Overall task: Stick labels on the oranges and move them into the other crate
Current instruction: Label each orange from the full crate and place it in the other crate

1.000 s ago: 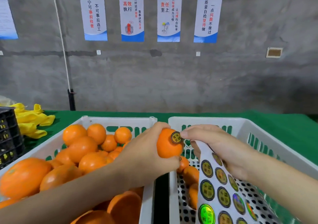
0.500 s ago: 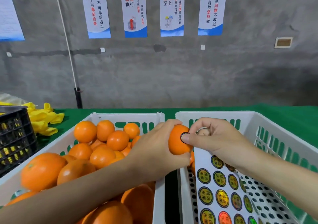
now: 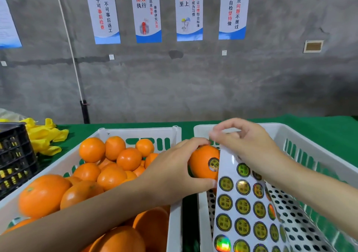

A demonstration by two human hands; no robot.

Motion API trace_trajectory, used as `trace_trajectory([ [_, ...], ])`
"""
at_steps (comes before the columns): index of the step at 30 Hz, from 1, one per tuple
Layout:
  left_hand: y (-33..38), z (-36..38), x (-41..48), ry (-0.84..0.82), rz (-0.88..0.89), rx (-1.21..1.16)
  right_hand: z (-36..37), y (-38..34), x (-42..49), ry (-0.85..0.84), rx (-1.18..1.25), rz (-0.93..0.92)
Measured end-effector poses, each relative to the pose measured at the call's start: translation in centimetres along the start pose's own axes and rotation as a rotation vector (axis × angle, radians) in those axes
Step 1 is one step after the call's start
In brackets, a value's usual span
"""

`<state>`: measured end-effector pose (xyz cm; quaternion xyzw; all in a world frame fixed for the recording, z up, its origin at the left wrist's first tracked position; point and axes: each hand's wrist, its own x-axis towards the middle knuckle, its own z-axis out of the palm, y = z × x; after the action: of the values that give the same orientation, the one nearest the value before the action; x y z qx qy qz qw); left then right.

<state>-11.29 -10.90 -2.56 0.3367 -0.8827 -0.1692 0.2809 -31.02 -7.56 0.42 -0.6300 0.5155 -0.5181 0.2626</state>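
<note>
My left hand (image 3: 174, 171) grips an orange (image 3: 201, 162) above the gap between the two white crates. A round gold and black label (image 3: 213, 164) sits on the orange's right side. My right hand (image 3: 246, 143) is raised just right of the orange and holds the top of a white label sheet (image 3: 244, 209), which hangs down over the right crate (image 3: 317, 158). Its thumb and forefinger are curled together near the sheet's top edge. The left crate (image 3: 135, 133) is heaped with several unlabelled oranges (image 3: 110, 176).
The crates stand side by side on a green table (image 3: 310, 123) against a grey wall. A black crate (image 3: 15, 154) and yellow gloves (image 3: 44, 135) lie at the far left. The right crate's perforated floor (image 3: 302, 217) shows beside the sheet.
My right fingers have lifted off the orange and moved up and right, leaving the label stuck on it. The orange has sunk slightly towards the right crate.
</note>
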Motion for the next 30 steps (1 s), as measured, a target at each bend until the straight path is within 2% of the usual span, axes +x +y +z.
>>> trace_trajectory([
  [3, 0.6, -0.3, 0.1, -0.071, 0.014, -0.002, -1.2, -0.2, 0.7, 0.236, -0.004, 0.019],
  [8, 2.1, -0.7, 0.5, -0.247, 0.159, 0.124, -1.6, -0.7, 0.7, 0.342, 0.143, 0.104],
  [11, 2.9, -0.8, 0.8, -0.298, 0.190, 0.219, -1.0, -0.1, 0.7, 0.349, 0.115, 0.116],
  [19, 2.8, -0.4, 0.1, -0.422, 0.162, 0.189, -0.2, 0.7, 0.8, 0.268, -0.021, 0.081],
  [21, 2.5, -0.5, -0.3, -0.312, 0.154, 0.125, -0.2, 1.0, 0.8, 0.271, -0.053, 0.069],
  [23, 2.7, -0.5, 0.3, -0.224, 0.003, -0.049, -0.2, 1.3, 0.9, 0.270, -0.084, 0.053],
  [24, 2.6, -0.3, 0.1, -0.251, -0.054, -0.142, -0.2, 1.5, 0.9, 0.276, -0.095, 0.041],
  [26, 2.0, 0.2, -0.7, -0.411, -0.132, -0.239, -0.3, 1.8, 1.1, 0.294, -0.115, 0.015],
  [30, 3.3, -1.0, 0.5, -0.229, -0.123, -0.546, -0.5, 1.9, 1.1, 0.297, -0.145, -0.010],
])
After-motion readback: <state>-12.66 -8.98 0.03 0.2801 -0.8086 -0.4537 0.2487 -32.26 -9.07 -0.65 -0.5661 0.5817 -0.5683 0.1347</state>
